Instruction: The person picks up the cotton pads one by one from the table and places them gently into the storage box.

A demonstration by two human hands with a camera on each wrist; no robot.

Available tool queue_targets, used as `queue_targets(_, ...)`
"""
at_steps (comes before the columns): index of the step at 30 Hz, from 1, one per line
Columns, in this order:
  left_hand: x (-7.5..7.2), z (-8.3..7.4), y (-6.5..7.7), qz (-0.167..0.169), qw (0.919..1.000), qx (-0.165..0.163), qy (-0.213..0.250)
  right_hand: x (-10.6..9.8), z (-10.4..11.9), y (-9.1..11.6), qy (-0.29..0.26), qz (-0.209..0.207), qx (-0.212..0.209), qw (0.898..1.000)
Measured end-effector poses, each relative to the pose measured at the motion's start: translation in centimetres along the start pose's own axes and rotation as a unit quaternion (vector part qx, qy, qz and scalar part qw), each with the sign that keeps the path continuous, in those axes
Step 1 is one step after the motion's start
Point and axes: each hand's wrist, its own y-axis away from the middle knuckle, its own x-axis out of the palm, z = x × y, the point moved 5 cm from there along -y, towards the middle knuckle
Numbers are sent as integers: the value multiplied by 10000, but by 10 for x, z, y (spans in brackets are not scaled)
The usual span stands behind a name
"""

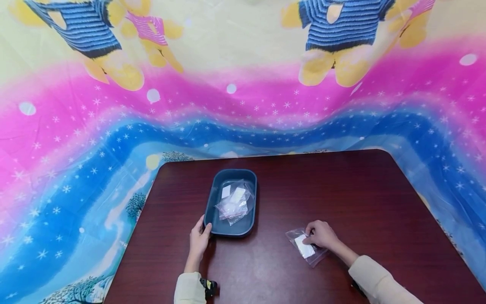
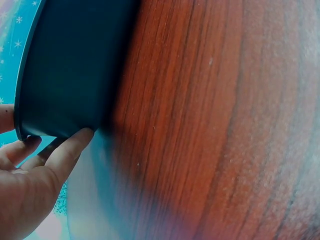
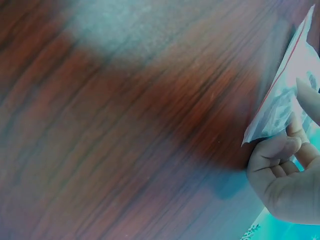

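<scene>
A dark blue-grey plastic tray (image 1: pixel 251 226) stands on the table, left of the middle. My left hand (image 1: pixel 199 237) holds its near left corner; in the left wrist view the fingers (image 2: pixel 70 150) lie against the tray's outer wall (image 2: pixel 70 75). Inside the tray are several clear zip-lock bags (image 1: pixel 234 204) with white pieces in them, overlapping in a loose pile. To the right, my right hand (image 1: pixel 322 234) pinches another clear zip-lock bag (image 1: pixel 313 258) with a white rectangular piece inside. In the right wrist view this bag (image 3: pixel 280 107) stands tilted and shows a red seal line.
The dark red-brown wooden table (image 1: pixel 341 185) reaches well beyond both hands. A printed cloth (image 1: pixel 265 93) with bears and snowflakes hangs behind it and along its sides. A small black device (image 1: pixel 209 288) sits at the left wrist.
</scene>
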Motion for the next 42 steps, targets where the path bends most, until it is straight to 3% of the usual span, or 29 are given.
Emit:
queue_targets(10,0,-1,0,15,10000,54,3,-7,3,-2,-401,-308,-115,9987)
queue_targets(21,0,-1,0,78,9999,54,77,-8,-4,-5,-1319,-46,607,9894)
queue_targets(24,0,0,-1,110,9998,54,156,-9,-5,-6,-1804,25,643,9815)
queue_targets(31,0,2,-3,172,9996,-11,201,-14,0,-9,-3028,295,777,9494)
queue_targets(38,0,0,-1,150,9996,33,230,-22,6,-15,-3682,420,754,9257)
queue_targets(42,0,0,0,112,9998,31,168,-25,9,-19,-3792,400,814,9208)
